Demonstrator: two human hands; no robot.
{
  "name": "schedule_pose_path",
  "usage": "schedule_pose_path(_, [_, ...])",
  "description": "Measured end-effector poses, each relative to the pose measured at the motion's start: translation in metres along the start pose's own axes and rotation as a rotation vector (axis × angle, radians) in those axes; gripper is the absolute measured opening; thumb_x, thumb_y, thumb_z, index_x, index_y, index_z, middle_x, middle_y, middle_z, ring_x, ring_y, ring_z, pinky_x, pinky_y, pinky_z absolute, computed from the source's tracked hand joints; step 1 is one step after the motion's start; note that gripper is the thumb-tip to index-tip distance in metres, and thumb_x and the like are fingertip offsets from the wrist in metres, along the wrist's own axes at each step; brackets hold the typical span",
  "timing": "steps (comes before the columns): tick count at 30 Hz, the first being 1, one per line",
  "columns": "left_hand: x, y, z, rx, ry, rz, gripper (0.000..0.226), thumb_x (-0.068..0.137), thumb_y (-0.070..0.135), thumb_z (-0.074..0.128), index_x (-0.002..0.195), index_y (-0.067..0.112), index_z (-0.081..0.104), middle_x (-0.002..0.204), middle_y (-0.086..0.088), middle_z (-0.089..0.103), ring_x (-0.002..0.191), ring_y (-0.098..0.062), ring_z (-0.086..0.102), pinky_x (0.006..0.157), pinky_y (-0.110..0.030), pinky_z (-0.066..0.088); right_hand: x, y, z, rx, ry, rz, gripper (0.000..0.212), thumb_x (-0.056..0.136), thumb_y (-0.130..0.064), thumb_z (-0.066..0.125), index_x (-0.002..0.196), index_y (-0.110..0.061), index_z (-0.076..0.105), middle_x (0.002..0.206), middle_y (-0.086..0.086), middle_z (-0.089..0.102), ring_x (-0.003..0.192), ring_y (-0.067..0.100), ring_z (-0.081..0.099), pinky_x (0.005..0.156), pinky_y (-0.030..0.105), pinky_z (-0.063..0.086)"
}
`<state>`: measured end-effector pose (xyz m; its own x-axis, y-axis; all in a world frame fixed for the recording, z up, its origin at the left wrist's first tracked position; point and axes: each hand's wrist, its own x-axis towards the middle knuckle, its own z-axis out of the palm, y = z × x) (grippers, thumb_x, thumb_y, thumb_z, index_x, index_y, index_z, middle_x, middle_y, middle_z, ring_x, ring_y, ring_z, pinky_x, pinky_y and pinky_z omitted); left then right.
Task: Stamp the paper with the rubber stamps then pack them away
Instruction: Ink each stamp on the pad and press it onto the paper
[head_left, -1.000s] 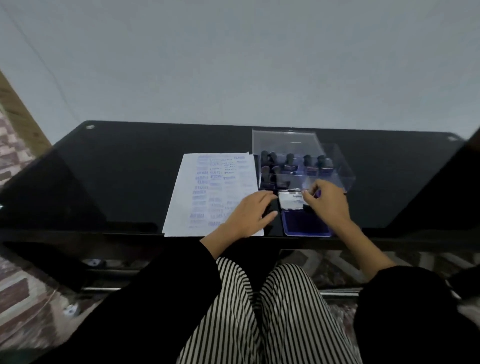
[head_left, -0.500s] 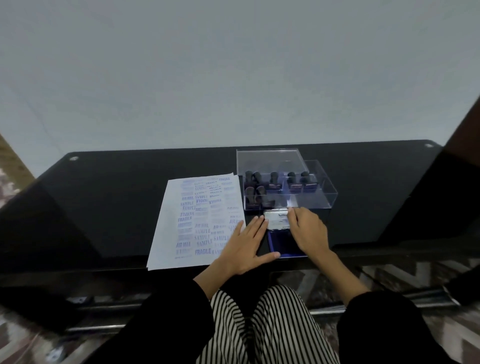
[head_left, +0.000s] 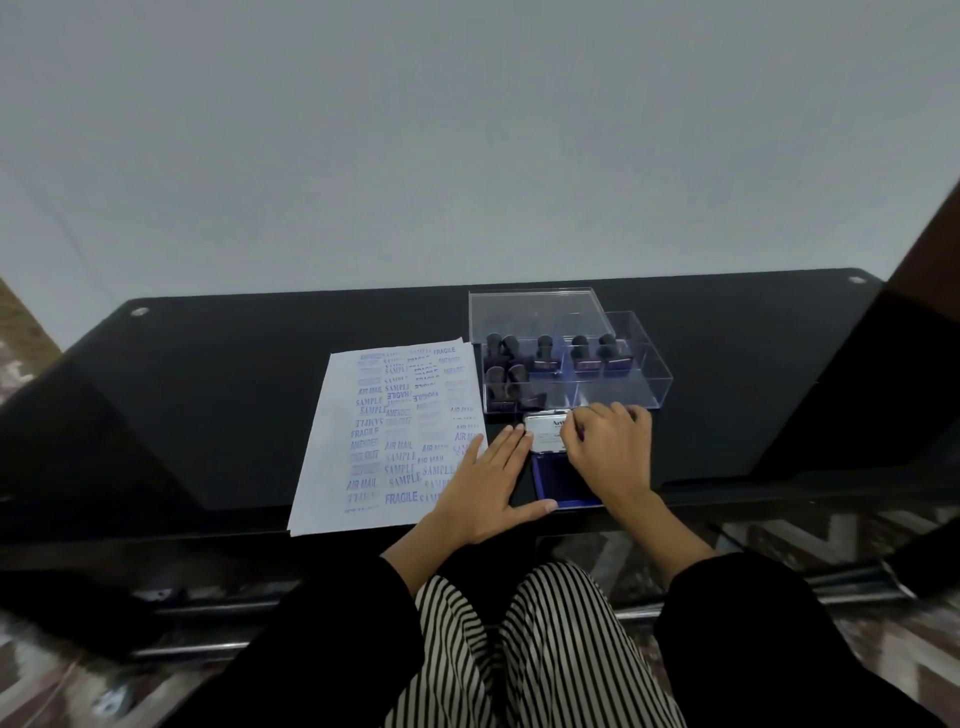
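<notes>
Black glass table (head_left: 208, 415). Stamps (head_left: 545, 353) stand in box (head_left: 639, 374); paper (head_left: 374, 441) full of prints. Left hand (head_left: 483, 488) flat against ink pad (head_left: 553, 478), likely bracing it; right hand (head_left: 608, 452) grips lid (head_left: 543, 436), probably to close it.

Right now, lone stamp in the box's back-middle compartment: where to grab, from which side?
Pinch the rounded handle of the lone stamp, coming straight down from above. It stands upright, handle up, and the clear box walls and dividers close off its sides.
</notes>
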<state>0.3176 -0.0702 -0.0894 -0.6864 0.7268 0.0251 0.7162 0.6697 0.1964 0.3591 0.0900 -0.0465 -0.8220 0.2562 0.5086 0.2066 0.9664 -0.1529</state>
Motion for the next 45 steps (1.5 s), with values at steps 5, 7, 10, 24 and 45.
schedule_pose_path(5, [0.000, 0.000, 0.000, -0.007, 0.017, 0.004, 0.089, 0.088, 0.069, 0.031, 0.151, 0.014, 0.000, 0.160, -0.001, -0.002, 0.147, -0.011, -0.007, 0.120, -0.040, -0.007, -0.004, 0.001, 0.001, 0.000, 0.029, -0.002, 0.023, 0.082, -0.016, 0.062, 0.059, -0.011, 0.062, 0.058, 0.003, 0.060, 0.059, 0.022, 0.057, 0.079, 0.038, 0.043])
schedule_pose_path(7, [0.000, 0.000, 0.000, -0.020, 0.018, 0.003, 0.089, 0.088, 0.068, 0.032, 0.151, 0.014, 0.001, 0.160, -0.001, -0.002, 0.147, -0.011, -0.006, 0.120, -0.040, -0.007, -0.005, 0.001, -0.001, 0.022, 0.016, 0.003, 0.023, 0.083, -0.016, 0.060, 0.061, -0.010, 0.062, 0.062, 0.004, 0.060, 0.062, 0.022, 0.057, 0.079, 0.038, 0.041])
schedule_pose_path(10, [0.000, 0.000, -0.001, -0.051, 0.021, -0.001, 0.087, 0.088, 0.067, 0.034, 0.151, 0.015, 0.004, 0.160, -0.001, 0.000, 0.147, -0.011, -0.005, 0.119, -0.039, -0.007, -0.007, 0.001, -0.004, 0.053, -0.053, 0.028, 0.025, 0.088, -0.021, 0.053, 0.066, -0.011, 0.060, 0.068, 0.003, 0.056, 0.067, 0.019, 0.053, 0.080, 0.037, 0.037])
schedule_pose_path(24, [0.004, 0.002, -0.001, -0.064, 0.110, -0.035, 0.061, 0.099, 0.045, 0.027, 0.150, 0.014, 0.014, 0.158, 0.000, 0.018, 0.146, -0.014, 0.012, 0.120, -0.036, 0.003, -0.014, -0.006, -0.006, 0.163, -0.056, 0.198, 0.037, 0.096, -0.024, 0.042, 0.068, -0.009, 0.060, 0.070, 0.003, 0.049, 0.070, 0.022, 0.051, 0.075, 0.037, 0.036])
schedule_pose_path(45, [0.003, 0.004, -0.004, -0.080, 0.087, -0.038, 0.060, 0.100, 0.043, 0.028, 0.150, 0.014, 0.015, 0.158, -0.001, 0.017, 0.147, -0.014, 0.010, 0.120, -0.037, 0.003, 0.001, -0.005, 0.007, 0.065, -0.009, 0.143, 0.036, 0.090, -0.020, 0.045, 0.054, -0.015, 0.044, 0.054, 0.001, 0.043, 0.061, 0.023, 0.048, 0.071, 0.037, 0.032])
